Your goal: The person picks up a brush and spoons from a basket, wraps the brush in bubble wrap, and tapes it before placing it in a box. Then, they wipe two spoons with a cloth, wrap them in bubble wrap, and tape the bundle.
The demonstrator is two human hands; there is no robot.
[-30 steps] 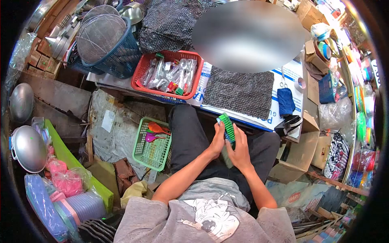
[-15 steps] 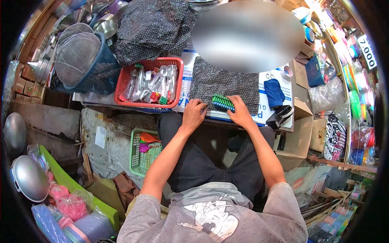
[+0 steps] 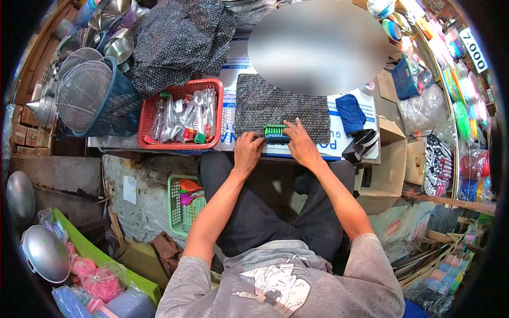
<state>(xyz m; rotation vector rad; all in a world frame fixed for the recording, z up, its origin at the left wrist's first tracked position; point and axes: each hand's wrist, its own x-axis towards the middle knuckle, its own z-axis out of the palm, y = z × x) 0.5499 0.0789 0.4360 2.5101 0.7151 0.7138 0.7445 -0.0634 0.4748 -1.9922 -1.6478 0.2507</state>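
A brush with green bristles (image 3: 275,130) and a dark base lies bristles up near the front edge of a black bubble wrap sheet (image 3: 305,103) on the table. My left hand (image 3: 248,151) is at the sheet's lower left corner, fingers bent together over its edge, the thumb side close to the brush's left end. What lies under those fingertips is partly hidden. My right hand (image 3: 304,146) rests at the brush's right end with fingers apart, index and middle fingers stretched over the wrap.
A red basket (image 3: 220,114) of plastic-wrapped utensils stands left, beside a blue basket (image 3: 108,100) with strainers. More bubble wrap (image 3: 180,40) is heaped behind. A blue cloth pouch (image 3: 350,113) and a black strapped item (image 3: 360,146) lie right. A green basket (image 3: 174,212) sits below. A blurred patch covers the far side.
The brush has turned level and sits closer to my left hand. My right hand has loosened, its fingers now spread. The whole view has shifted slightly.
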